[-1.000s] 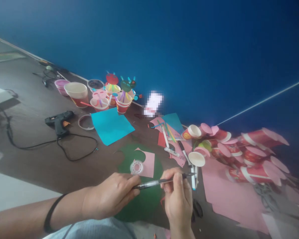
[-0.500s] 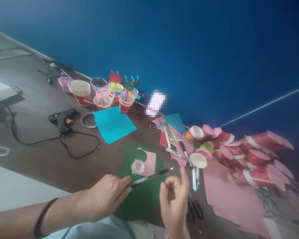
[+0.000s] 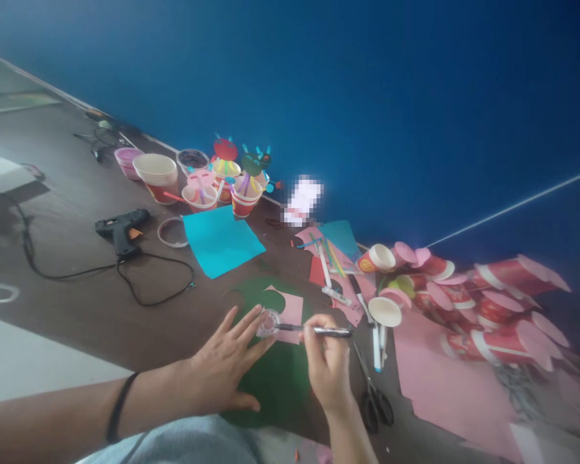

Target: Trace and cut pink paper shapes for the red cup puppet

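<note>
My right hand (image 3: 327, 364) holds a pen (image 3: 326, 332), its tip pointing left and meeting the edge of a small clear round tape roll (image 3: 267, 324). The roll lies on a pink paper piece (image 3: 290, 314) with a curved cut-out at its upper left. My left hand (image 3: 232, 361) is spread with fingers apart, its fingertips on or against the roll's left side and the palm over a green sheet (image 3: 275, 393). That sheet lies under the pink piece.
Scissors (image 3: 376, 403) lie right of my right hand. Markers (image 3: 377, 348), pink sheets (image 3: 444, 374) and red paper cups (image 3: 505, 274) with pink discs spread further right. A blue sheet (image 3: 222, 241), a glue gun (image 3: 123, 232) with its cord, and decorated cups (image 3: 245, 193) stand behind.
The pen has passed from my left hand to my right and now points left at the tape roll. My left hand has moved forward and spread beside the roll.
</note>
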Demonstrator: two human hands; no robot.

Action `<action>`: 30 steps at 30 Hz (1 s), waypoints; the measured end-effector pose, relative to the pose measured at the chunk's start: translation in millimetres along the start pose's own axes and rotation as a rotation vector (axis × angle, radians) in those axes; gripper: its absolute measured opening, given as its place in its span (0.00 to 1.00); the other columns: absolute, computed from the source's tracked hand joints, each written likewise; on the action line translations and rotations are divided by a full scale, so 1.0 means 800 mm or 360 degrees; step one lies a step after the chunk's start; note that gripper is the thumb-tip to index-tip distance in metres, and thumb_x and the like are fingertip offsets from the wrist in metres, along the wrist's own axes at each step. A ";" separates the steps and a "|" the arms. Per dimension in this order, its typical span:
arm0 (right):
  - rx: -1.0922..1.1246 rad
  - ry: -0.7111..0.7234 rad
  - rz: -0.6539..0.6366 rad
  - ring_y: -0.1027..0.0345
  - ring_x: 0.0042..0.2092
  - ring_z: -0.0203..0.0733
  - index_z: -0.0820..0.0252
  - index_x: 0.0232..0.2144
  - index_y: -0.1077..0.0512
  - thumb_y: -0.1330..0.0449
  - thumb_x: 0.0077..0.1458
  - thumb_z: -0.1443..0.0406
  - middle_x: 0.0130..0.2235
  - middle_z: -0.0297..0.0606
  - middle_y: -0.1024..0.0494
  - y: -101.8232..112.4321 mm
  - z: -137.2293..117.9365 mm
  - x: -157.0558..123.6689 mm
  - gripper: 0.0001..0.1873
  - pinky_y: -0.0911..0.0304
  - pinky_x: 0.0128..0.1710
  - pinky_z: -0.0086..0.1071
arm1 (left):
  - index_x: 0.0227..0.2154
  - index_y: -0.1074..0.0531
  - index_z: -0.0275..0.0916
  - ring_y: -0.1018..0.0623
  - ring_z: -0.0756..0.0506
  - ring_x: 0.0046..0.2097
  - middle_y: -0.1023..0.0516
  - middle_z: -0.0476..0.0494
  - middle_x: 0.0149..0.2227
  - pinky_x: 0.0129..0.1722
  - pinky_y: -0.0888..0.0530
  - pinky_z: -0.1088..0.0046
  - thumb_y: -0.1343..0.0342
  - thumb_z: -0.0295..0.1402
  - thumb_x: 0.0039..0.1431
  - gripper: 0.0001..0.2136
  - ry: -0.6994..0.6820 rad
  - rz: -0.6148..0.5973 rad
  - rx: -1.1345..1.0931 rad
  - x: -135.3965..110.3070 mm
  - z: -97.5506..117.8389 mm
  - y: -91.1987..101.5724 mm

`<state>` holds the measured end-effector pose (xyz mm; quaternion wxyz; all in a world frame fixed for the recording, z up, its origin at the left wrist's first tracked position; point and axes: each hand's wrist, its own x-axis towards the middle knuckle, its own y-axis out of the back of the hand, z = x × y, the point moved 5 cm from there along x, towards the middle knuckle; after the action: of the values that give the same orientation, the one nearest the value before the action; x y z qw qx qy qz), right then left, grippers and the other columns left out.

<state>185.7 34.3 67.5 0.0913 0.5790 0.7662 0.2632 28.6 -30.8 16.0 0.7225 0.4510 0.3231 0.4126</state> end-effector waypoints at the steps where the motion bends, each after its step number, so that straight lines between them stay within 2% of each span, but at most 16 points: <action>1: -0.0013 0.0014 -0.0035 0.35 0.30 0.37 0.60 0.31 0.36 0.50 0.57 0.65 0.28 0.34 0.32 -0.006 -0.002 0.002 0.05 0.40 0.33 0.30 | 0.60 0.55 0.47 0.60 0.32 0.63 0.61 0.35 0.64 0.56 0.63 0.42 0.46 0.58 0.39 0.45 0.0000 -0.0025 0.0012 0.002 -0.002 -0.005; 4: -0.0033 0.0030 -0.0095 0.35 0.31 0.36 0.60 0.31 0.37 0.52 0.58 0.65 0.28 0.34 0.32 -0.018 -0.004 0.009 0.06 0.41 0.33 0.29 | 0.60 0.56 0.47 0.61 0.32 0.63 0.62 0.34 0.64 0.55 0.65 0.42 0.46 0.58 0.39 0.46 0.0018 -0.0043 0.0029 0.006 -0.004 -0.011; 12: -0.0019 -0.0015 -0.0194 0.37 0.29 0.36 0.59 0.29 0.37 0.52 0.58 0.64 0.27 0.33 0.33 -0.028 0.012 0.019 0.08 0.41 0.32 0.29 | 0.60 0.54 0.46 0.60 0.32 0.63 0.62 0.34 0.64 0.55 0.63 0.42 0.45 0.57 0.38 0.46 0.0041 -0.0106 0.0031 0.010 -0.007 -0.011; 20: 0.0186 -0.0072 -0.0163 0.34 0.29 0.36 0.60 0.31 0.35 0.51 0.58 0.64 0.28 0.33 0.31 -0.038 0.027 0.017 0.08 0.38 0.32 0.29 | 0.59 0.52 0.46 0.56 0.31 0.62 0.59 0.32 0.64 0.55 0.63 0.41 0.43 0.56 0.36 0.46 0.0032 -0.0101 0.0032 0.012 -0.010 -0.012; 23: 0.0126 0.0100 -0.0166 0.32 0.35 0.39 0.60 0.37 0.34 0.51 0.57 0.67 0.34 0.38 0.29 -0.036 0.023 0.013 0.08 0.37 0.36 0.32 | 0.59 0.51 0.46 0.56 0.31 0.62 0.58 0.31 0.63 0.55 0.63 0.42 0.42 0.55 0.36 0.46 0.0035 -0.0112 0.0043 0.013 -0.009 -0.009; 25: -0.0002 0.0355 -0.0237 0.32 0.38 0.41 0.60 0.40 0.34 0.51 0.56 0.70 0.36 0.40 0.28 -0.036 0.011 0.008 0.10 0.37 0.39 0.35 | 0.59 0.50 0.45 0.55 0.31 0.62 0.57 0.30 0.63 0.55 0.63 0.41 0.42 0.55 0.36 0.46 0.0033 -0.0126 0.0048 0.013 -0.008 -0.007; 28: -0.0353 0.0714 -0.0464 0.34 0.37 0.42 0.60 0.40 0.35 0.50 0.53 0.73 0.34 0.41 0.28 -0.043 -0.009 -0.003 0.11 0.38 0.38 0.36 | 0.58 0.49 0.45 0.54 0.31 0.62 0.54 0.29 0.62 0.55 0.63 0.41 0.42 0.55 0.36 0.45 0.0017 -0.0135 0.0038 0.014 -0.007 -0.003; 30: -0.0646 0.0793 -0.0626 0.36 0.35 0.42 0.60 0.37 0.34 0.50 0.52 0.72 0.32 0.41 0.29 -0.050 -0.020 -0.007 0.10 0.39 0.35 0.35 | 0.57 0.46 0.44 0.53 0.32 0.62 0.53 0.30 0.62 0.55 0.63 0.42 0.45 0.57 0.39 0.42 0.0015 -0.0112 0.0024 0.013 -0.006 0.000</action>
<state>146.4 17.0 59.8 0.0640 0.3090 0.7937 0.5200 29.3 -19.6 13.0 0.7315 0.4429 0.3454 0.3865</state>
